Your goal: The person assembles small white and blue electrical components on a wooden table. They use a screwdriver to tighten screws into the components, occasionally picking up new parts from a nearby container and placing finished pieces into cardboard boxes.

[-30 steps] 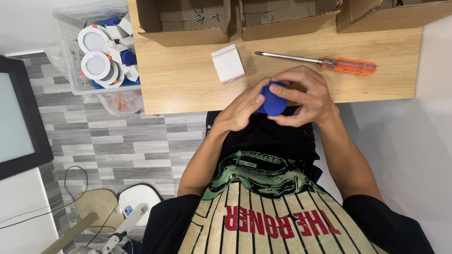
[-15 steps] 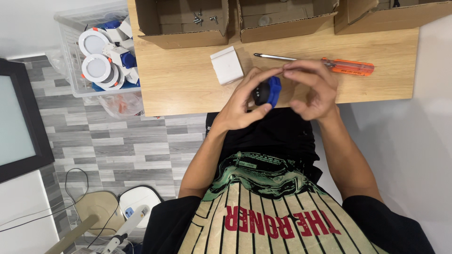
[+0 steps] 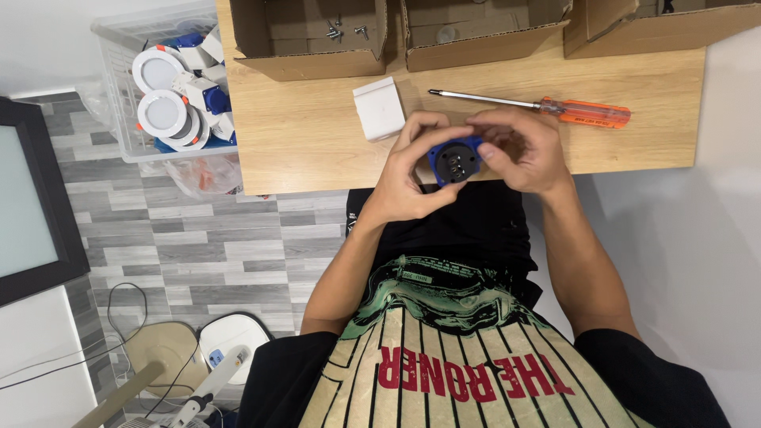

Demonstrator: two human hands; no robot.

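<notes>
Now, head view: both hands hold a round blue plug part (image 3: 454,160) just over the near table (image 3: 317,135) edge, above the lap. Left hand (image 3: 404,178) fingers curl around its left side and underneath; right hand (image 3: 519,150) fingers pinch its right rim, closed on it. Versus a second ago, when the hands covered the blue body, its dark face with small metal contacts is now turned up toward the camera, so the inside looks exposed for work. White square box (image 3: 379,108) lies just beyond, orange-handled screwdriver (image 3: 539,108) untouched by the right hand. Cardboard boxes (image 3: 317,36) at far edge, clear bin (image 3: 170,87) of white round fittings at left.
</notes>
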